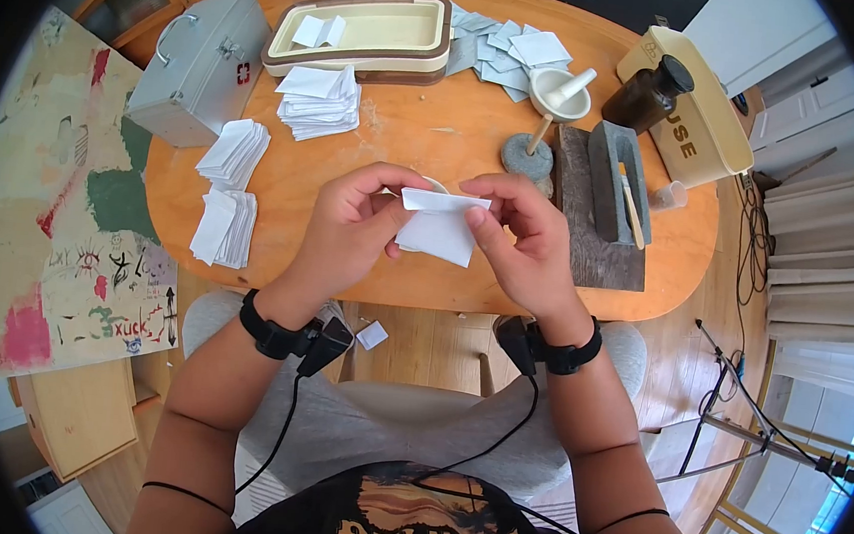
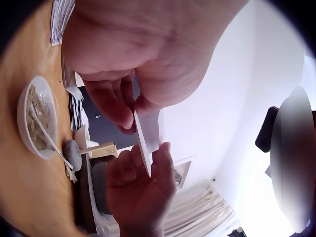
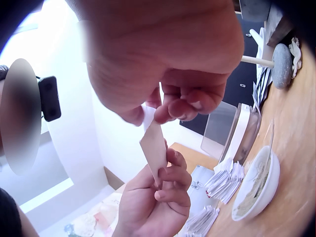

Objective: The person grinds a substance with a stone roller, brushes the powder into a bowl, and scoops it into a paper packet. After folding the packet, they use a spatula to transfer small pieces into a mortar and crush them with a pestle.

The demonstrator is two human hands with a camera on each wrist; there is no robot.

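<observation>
A small white paper packet [image 1: 437, 234], its top edge folded over into a flap, is held up between both hands above the near part of the table. My left hand [image 1: 356, 211] pinches its left side between thumb and fingers. On the opposite side, my right hand [image 1: 525, 237] pinches the upper corner, thumb on the front of the flap. The right wrist view shows the packet [image 3: 155, 148] at an angle between the fingertips. Below and beyond it stands a white bowl [image 2: 53, 123] holding pale powder and a spoon; in the head view the hands and paper mostly hide it.
Stacks of folded white papers [image 1: 319, 108] lie at left beside a silver case [image 1: 202, 64]. Behind stand a cream tray [image 1: 383, 58] and grey-blue packets [image 1: 503, 67]. A mortar [image 1: 560, 102], dark bottle [image 1: 651, 94], stone trough [image 1: 609, 181] and cream bin [image 1: 698, 138] occupy the right.
</observation>
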